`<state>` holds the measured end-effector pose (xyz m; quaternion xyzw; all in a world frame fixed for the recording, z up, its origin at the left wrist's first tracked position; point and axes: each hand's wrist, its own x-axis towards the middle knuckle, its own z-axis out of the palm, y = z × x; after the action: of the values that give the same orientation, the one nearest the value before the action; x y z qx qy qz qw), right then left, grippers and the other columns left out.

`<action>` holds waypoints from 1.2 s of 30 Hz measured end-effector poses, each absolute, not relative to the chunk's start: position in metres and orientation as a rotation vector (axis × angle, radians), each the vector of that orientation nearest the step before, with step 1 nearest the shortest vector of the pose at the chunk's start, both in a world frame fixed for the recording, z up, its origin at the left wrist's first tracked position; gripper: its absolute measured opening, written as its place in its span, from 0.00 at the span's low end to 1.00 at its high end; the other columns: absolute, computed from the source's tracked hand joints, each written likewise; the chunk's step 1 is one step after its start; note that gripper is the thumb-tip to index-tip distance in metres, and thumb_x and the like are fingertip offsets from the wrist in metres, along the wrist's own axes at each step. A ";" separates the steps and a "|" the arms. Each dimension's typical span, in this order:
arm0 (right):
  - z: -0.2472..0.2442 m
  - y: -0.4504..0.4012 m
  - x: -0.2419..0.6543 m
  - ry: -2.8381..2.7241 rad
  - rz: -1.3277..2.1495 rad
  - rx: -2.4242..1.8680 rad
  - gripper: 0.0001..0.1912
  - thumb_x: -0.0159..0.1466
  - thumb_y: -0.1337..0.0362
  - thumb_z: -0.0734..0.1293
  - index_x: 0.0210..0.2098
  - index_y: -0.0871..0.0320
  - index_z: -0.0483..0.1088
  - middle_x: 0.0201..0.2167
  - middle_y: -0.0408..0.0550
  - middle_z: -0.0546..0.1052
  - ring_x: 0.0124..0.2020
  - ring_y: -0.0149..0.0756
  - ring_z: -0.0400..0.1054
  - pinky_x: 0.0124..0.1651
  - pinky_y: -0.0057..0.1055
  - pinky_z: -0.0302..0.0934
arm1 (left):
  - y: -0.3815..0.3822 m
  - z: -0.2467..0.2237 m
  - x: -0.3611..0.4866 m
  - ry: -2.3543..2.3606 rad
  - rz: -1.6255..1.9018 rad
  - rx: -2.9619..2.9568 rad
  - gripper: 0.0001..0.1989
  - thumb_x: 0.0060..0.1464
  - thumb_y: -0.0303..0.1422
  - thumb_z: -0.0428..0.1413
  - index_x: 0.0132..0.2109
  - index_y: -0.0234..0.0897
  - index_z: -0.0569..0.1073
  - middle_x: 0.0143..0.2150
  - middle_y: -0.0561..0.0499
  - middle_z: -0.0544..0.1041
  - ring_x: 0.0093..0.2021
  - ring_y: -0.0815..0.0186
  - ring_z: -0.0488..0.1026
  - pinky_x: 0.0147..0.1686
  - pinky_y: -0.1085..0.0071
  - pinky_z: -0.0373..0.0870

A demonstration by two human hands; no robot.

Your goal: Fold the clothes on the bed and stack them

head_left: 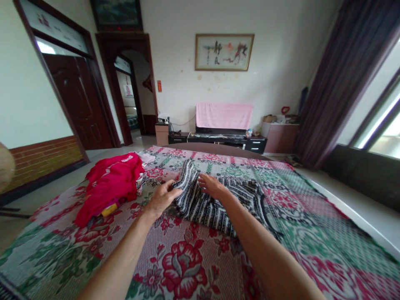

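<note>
One flowered blanket (184, 266) spreads beneath both hands, its red and green blossoms reaching far beyond them. One dark purple curtain (331, 83) hangs well to the right of the right hand. Ahead of the hands, well apart, stands one black low cabinet (215, 140), and above it is draped one pink cloth (224, 115). Higher still, one framed calligraphy picture (225, 52) hangs on the wall.

To the left of the left hand, apart from it, lies one heap of red clothing (114, 181); how many pieces it contains, I cannot count. One small yellow patch (109, 209) shows at its near edge.

One black-and-white striped knit garment (206, 212) lies between the hands and extends under the right forearm. The left hand (161, 200) pinches its left edge between thumb and fingers. The right hand (214, 187) is upon its upper part, fingers extended and slightly separated; whether they grip the knit, I cannot tell.
</note>
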<state>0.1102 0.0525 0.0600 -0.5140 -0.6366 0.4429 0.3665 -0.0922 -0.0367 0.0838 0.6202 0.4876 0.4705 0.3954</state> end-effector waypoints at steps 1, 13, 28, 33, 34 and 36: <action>0.065 0.052 0.116 -1.523 1.251 -1.314 0.24 0.67 0.50 0.49 0.53 0.53 0.64 0.43 0.51 0.75 0.37 0.33 0.71 0.37 0.30 0.67 | -0.040 0.086 -0.085 1.204 1.160 1.638 0.14 0.45 0.40 0.55 0.37 0.35 0.70 0.29 0.54 0.73 0.31 0.69 0.69 0.32 0.74 0.66; 0.069 0.039 0.155 -1.103 1.367 -0.994 0.15 0.59 0.58 0.64 0.44 0.55 0.63 0.30 0.43 0.76 0.30 0.34 0.71 0.34 0.30 0.67 | -0.052 0.069 -0.052 1.132 0.971 2.047 0.23 0.49 0.42 0.57 0.51 0.37 0.71 0.60 0.42 0.69 0.59 0.57 0.66 0.56 0.60 0.64; 0.067 0.040 0.176 -1.699 0.325 -1.852 0.32 0.54 0.67 0.63 0.59 0.60 0.60 0.46 0.54 0.73 0.48 0.42 0.68 0.52 0.34 0.60 | -0.042 0.029 -0.053 1.243 0.821 2.532 0.26 0.41 0.19 0.47 0.48 0.36 0.76 0.64 0.44 0.64 0.61 0.60 0.64 0.61 0.64 0.60; 0.068 0.030 0.176 -1.729 0.147 -1.968 0.33 0.54 0.70 0.62 0.59 0.59 0.60 0.58 0.61 0.62 0.55 0.49 0.63 0.52 0.39 0.59 | -0.049 0.038 -0.052 1.200 0.778 2.494 0.18 0.47 0.28 0.55 0.47 0.39 0.77 0.65 0.45 0.62 0.61 0.56 0.64 0.60 0.62 0.61; 0.070 0.029 0.174 -1.735 0.112 -1.946 0.33 0.54 0.70 0.62 0.60 0.58 0.59 0.61 0.59 0.58 0.57 0.49 0.60 0.53 0.41 0.59 | -0.048 0.040 -0.051 1.233 0.815 2.454 0.16 0.50 0.33 0.55 0.47 0.39 0.77 0.64 0.45 0.63 0.61 0.57 0.64 0.60 0.62 0.62; 0.072 0.027 0.170 -1.792 0.064 -1.856 0.32 0.56 0.69 0.60 0.61 0.56 0.58 0.65 0.55 0.54 0.61 0.49 0.54 0.55 0.44 0.57 | -0.046 0.041 -0.051 1.397 0.950 2.336 0.17 0.56 0.39 0.50 0.47 0.37 0.76 0.60 0.43 0.69 0.59 0.58 0.67 0.58 0.62 0.64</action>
<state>0.1696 0.0269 0.0725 -0.6909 -0.6674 0.0237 0.2768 -0.0507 -0.0461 0.0405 0.8036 0.4804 0.3269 0.1288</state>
